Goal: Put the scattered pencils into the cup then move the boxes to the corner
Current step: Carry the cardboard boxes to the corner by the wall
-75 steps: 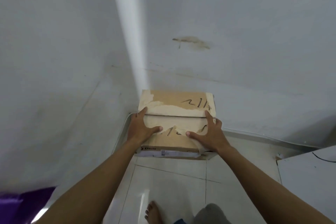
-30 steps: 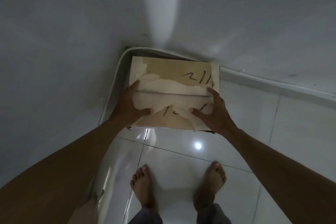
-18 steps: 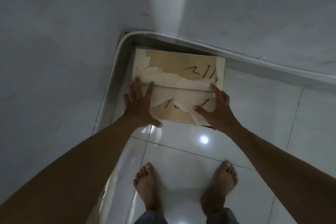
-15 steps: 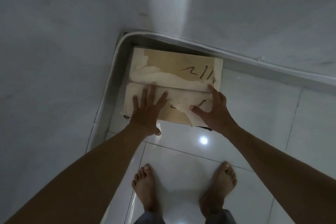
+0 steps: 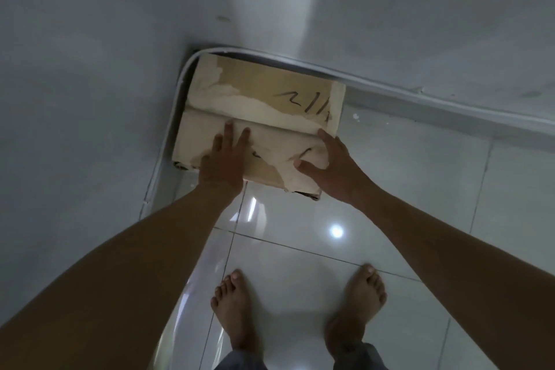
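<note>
A brown cardboard box point(image 5: 270, 90) with torn tape and black handwriting on top sits on the floor in the corner where two white walls meet. My left hand point(image 5: 223, 159) lies flat on the near half of its top, fingers straight. My right hand point(image 5: 333, 168) is at the box's near right corner, thumb on the top and fingers along the right edge. No pencils or cup are in view.
A white cable point(image 5: 420, 93) runs along the base of both walls and curves round the corner behind the box. Glossy white floor tiles point(image 5: 300, 237) reflect a lamp. My bare feet point(image 5: 237, 309) stand just in front of the box.
The box went down from chest height to the floor and slid into the corner. My left hand let go of its left edge and moved flat onto the top.
</note>
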Motion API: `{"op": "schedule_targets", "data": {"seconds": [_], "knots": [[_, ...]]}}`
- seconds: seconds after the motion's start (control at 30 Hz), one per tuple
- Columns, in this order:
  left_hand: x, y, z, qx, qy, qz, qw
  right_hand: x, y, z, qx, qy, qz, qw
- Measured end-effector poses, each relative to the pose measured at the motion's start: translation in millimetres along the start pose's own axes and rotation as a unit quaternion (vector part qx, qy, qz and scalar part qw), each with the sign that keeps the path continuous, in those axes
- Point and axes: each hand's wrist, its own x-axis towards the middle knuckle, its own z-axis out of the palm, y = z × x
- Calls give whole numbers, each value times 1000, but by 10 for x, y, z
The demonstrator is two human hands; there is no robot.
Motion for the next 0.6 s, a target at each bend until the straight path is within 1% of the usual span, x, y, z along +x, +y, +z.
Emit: {"op": "schedule_targets", "data": {"seconds": [0.13, 0.27, 0.33, 0.4, 0.47, 0.6], "knots": [[-155, 88, -7, -16, -7, 29, 999, -137, 10, -207, -60, -17, 4, 998], [-516, 323, -12, -57, -55, 66, 995, -458, 0, -318, -124, -30, 6, 992], [-759, 461, -49, -73, -57, 84, 992, -675, -19, -368, -167, -32, -6, 985], [-1006, 605, -175, -103, -28, 107, 988, -933, -55, -438, -204, -24, -29, 978], [-1193, 725, -355, -145, 19, 125, 981, -1158, -100, -495, -222, -12, -67, 973], [-1561, 882, -913, -192, 124, 161, 960, -1649, -364, -728, -214, 33, -157, 964]]}}
